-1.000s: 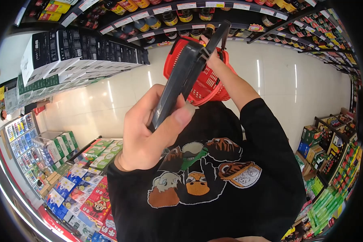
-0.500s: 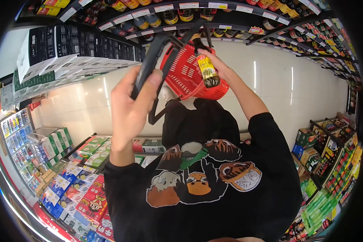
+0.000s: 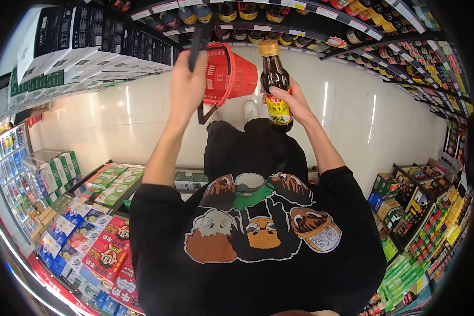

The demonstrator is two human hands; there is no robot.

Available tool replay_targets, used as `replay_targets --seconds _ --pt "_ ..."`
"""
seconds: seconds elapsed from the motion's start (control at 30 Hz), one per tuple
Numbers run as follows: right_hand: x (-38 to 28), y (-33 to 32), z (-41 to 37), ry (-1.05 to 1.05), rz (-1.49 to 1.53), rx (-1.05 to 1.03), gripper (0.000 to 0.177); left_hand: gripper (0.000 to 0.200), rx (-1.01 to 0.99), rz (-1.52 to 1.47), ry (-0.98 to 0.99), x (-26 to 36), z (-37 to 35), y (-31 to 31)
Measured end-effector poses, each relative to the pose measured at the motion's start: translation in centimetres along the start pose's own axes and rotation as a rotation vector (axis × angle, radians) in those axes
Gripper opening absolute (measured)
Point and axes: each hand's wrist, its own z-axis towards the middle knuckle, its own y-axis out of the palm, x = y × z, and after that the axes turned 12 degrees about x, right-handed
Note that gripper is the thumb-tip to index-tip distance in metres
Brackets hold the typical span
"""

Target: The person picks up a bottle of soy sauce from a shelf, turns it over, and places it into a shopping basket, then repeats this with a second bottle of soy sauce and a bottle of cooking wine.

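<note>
My left hand is closed around the black handle of a red plastic shopping basket. The basket hangs tilted, its open side facing left; only part of its inside shows. In my right hand is a dark sauce bottle with a gold cap and a yellow-and-red label. It stands nearly upright, label towards me, just right of the basket and apart from it. My thumb lies across the front of the bottle, and the other fingers are mostly hidden behind it.
Shelves of bottles with price tags run along the front and right. Stacked dark-and-white cartons stand at left. Behind me are boxed drinks and a rack of green packs. Pale tiled floor lies between.
The bottle has come out from over the basket and turned cap up, label facing me. My left hand and the basket have swung forward and left, away from the bottle.
</note>
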Motion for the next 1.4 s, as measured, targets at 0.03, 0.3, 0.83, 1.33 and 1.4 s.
replay_targets --seconds 0.03,0.3,0.83,1.33,1.4 --pt "-0.2 0.2 -0.3 -0.045 0.042 -0.009 0.047 0.031 -0.003 0.029 -0.006 -1.2 0.4 1.2" --pt "-3.7 1.5 -2.7 -0.247 0.107 -0.046 0.079 0.03 0.158 0.246 0.096 -11.4 3.9 8.3" --pt "-4.7 2.5 -7.5 -0.223 0.162 0.014 0.085 0.035 0.049 -0.014 -0.126 -16.8 4.4 21.7" --pt "-3.2 1.2 -8.5 -0.229 0.16 0.105 0.081 0.044 0.087 -0.304 -0.18 -17.5 3.6 17.7" --pt "-3.0 1.5 -8.1 -0.23 0.128 0.129 0.086 0.046 0.126 -0.268 -0.099 -17.8 2.4 16.2"
